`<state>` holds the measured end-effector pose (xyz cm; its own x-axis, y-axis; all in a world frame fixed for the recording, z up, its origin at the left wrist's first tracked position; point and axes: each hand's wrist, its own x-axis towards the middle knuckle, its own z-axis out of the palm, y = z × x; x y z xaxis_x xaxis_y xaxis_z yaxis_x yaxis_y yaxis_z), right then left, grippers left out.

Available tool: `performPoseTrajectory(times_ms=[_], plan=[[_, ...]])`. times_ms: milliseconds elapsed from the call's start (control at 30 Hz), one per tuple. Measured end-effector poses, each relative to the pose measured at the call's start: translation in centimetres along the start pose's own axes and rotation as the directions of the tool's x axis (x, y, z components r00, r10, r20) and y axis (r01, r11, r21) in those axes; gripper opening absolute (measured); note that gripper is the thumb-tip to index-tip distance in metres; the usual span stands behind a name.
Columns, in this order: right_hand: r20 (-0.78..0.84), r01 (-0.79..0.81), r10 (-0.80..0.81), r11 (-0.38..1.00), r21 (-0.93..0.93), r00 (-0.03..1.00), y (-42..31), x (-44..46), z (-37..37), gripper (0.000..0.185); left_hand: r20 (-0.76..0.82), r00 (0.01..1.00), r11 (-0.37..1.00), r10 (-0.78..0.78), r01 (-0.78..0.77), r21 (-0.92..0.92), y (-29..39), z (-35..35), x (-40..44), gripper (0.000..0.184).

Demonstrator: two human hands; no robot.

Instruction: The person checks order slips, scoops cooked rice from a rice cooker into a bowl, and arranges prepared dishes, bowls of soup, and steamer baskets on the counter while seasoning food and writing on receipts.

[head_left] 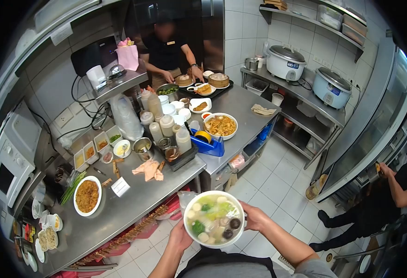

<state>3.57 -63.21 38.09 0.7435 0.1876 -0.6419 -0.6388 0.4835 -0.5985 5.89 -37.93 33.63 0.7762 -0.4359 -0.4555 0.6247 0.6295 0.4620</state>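
Observation:
A round white bowl of soup (214, 218) with greens, pale round pieces and dark mushrooms is held level in front of my body, over the tiled floor. My left hand (180, 235) grips its left side, and my right hand (254, 216) grips the right side near the rim. Beyond the bowl stands the steel counter (185, 178). On it are an oval white dish of fried rice (87, 196), a pinkish cloth (148, 170), a blue tape dispenser (206, 146) and a white bowl of noodle-like food (220, 126).
Squeeze bottles (166, 124) crowd the counter's middle. Across it, a person in black (169, 53) handles a tray with bamboo steamers (219, 80). Rice cookers (285, 63) stand on a steel shelf at the right. Another person (388, 199) is beside the glass-door fridge.

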Motion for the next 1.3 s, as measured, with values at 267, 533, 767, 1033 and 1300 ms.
performPoseTrajectory(times_ms=[267, 533, 767, 1033, 1300], plan=[[-0.150, 0.106, -0.095, 0.992, 0.070, 0.984, -8.2, 3.6, -13.5, 0.045, 0.094, 0.986, 0.989, -0.141, 0.137, 0.050, -3.4, 9.1, 14.9, 0.039], [-0.188, 0.147, -0.124, 0.982, 0.117, 0.974, -21.1, 7.5, -20.0, 0.042, 0.179, 0.969, 0.985, -0.171, 0.163, 0.060, -3.9, 18.3, 29.3, 0.036], [-0.091, 0.114, -0.104, 0.988, 0.108, 0.990, -32.3, 14.3, -24.5, 0.042, 0.117, 0.988, 0.995, -0.096, 0.098, -0.014, -2.5, 24.9, 39.1, 0.034], [0.085, -0.009, 0.005, 0.999, 0.044, 0.996, -43.5, 26.1, -30.2, 0.039, 0.103, 0.985, 0.979, 0.141, -0.123, -0.165, -4.0, 27.2, 49.5, 0.035], [0.276, -0.156, 0.199, 0.973, -0.171, 0.940, -49.7, 36.3, -32.4, 0.038, -0.097, 0.937, 0.902, 0.335, -0.349, -0.254, -5.4, 28.4, 55.0, 0.036]])
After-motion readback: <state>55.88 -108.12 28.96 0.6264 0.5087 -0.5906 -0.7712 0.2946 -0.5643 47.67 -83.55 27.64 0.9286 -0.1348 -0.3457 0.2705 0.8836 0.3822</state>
